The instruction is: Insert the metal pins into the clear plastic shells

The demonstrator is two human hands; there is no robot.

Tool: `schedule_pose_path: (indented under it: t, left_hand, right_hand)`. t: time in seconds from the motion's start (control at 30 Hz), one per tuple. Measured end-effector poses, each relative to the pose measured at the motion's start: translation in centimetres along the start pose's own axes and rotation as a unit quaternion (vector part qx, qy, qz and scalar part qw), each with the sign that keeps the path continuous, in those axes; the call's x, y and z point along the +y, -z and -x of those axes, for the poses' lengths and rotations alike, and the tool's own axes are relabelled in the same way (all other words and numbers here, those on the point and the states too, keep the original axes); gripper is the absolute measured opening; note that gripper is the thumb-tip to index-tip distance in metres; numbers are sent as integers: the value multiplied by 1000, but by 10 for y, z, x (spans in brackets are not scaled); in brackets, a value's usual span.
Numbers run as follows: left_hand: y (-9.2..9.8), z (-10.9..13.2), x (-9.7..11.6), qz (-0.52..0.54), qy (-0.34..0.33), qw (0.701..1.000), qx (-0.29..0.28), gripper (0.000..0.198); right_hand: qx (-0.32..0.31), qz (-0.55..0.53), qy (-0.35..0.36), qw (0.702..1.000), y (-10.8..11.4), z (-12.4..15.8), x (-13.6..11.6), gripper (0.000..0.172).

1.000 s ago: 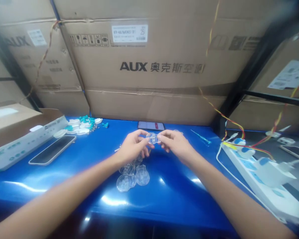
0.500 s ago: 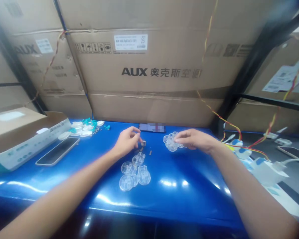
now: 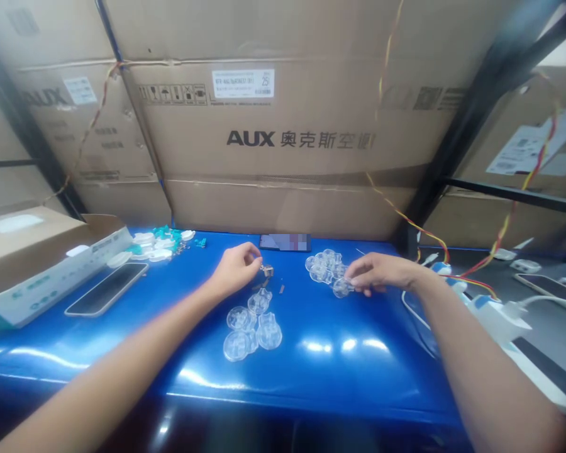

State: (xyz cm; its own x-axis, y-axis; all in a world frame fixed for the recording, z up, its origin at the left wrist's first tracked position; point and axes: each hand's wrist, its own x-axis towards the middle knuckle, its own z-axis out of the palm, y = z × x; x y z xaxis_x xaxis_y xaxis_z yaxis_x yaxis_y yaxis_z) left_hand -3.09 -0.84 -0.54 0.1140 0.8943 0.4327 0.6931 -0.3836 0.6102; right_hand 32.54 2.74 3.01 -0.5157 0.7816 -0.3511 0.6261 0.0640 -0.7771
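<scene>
Your right grip (image 3: 382, 274) sits half open, fingers on a clear suction cup (image 3: 343, 288) beside a cup cluster (image 3: 323, 267). Your left grip (image 3: 236, 269) is curled, hold unclear, just beside a metal part (image 3: 266, 270); more cups (image 3: 249, 330) lie nearer you on the blue tabletop (image 3: 358, 358).

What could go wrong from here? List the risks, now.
The small metal part beside the left hand is tiny and could be nudged away or lost. The clear plastic piece at the right hand might slip into the clear plastic pile and get mixed in. The loose clear pieces in front of the hands could be bumped.
</scene>
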Motion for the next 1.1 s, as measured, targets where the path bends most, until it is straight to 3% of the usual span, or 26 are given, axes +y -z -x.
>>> schedule_pose_path:
  t: [0.17, 0.27, 0.33, 0.37, 0.57, 0.67, 0.8, 1.1]
  left_hand:
    - [11, -10, -19, -87, -1, 995, -50, 24]
    - [19, -14, -27, -104, 16, 991, -84, 26]
    - [25, -16, -30, -109, 17, 990, -92, 26]
    - [29, -17, -31, -116, 19, 988, -98, 27]
    - [54, -21, -37, -174, 71, 967, -173, 34]
    - [59, -21, -37, -187, 78, 961, -185, 37]
    - [53, -19, -33, -197, 56, 964, -172, 40]
    - [36, -14, -21, -167, 3, 975, -148, 33]
  right_hand:
    - [20, 40, -11, 999, 4, 5, -4, 38]
    - [159, 91, 35, 983, 1, 8, -17, 31]
    - [278, 105, 101, 949, -14, 5, -32, 31]
    - [303, 100, 135, 938, -25, 2, -40, 31]
    - [239, 177, 304, 905, -125, -23, -73, 13]
    - [209, 208, 336, 895, -154, -29, -73, 28]
    - [179, 256, 365, 877, -160, -29, -69, 40]
    - [144, 242, 354, 892, -153, -22, -73, 20]
